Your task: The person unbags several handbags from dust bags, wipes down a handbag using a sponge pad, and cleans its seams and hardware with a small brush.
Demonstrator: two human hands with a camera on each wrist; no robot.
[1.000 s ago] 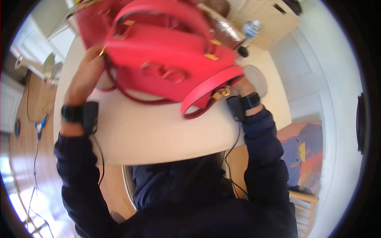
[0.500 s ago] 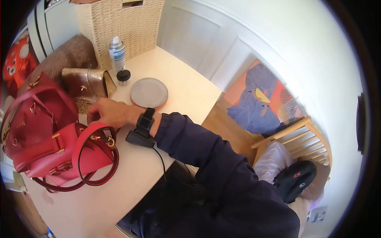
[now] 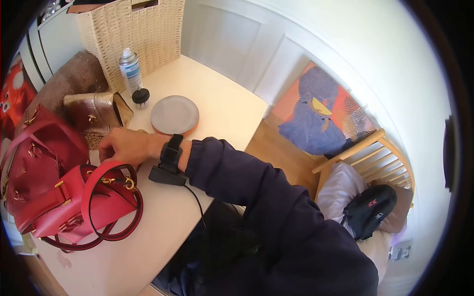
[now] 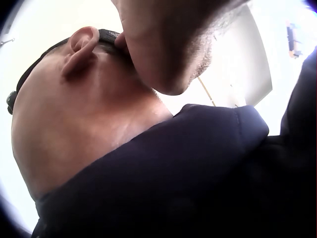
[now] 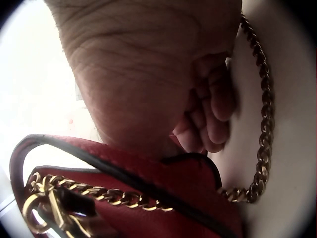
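In the head view my right hand (image 3: 127, 146) rests close behind a red handbag (image 3: 74, 202) with a loop handle and gold fittings. Its fingers curl loosely downward, and nothing shows between them in the right wrist view. A gold chain (image 5: 265, 114) runs past those fingers on the pale table. Just beyond the hand lies a metallic gold purse (image 3: 91, 111). My left hand (image 4: 171, 44) is raised beside the person's head, near a dark head strap (image 4: 106, 35), its fingers mostly hidden; the head view does not include it.
A darker red bag (image 3: 44, 158) leans at the left. Behind stand a spray can (image 3: 130, 71), a black-topped small brush (image 3: 141, 97), a round grey disc (image 3: 175, 114) and a woven basket (image 3: 133, 34). A wooden chair (image 3: 382, 148) holding pillows stands right of the table (image 3: 222, 108).
Both hands held the red handbag up a second ago; now it sits on the table. The left hand has left the head view, which has swung to the right.
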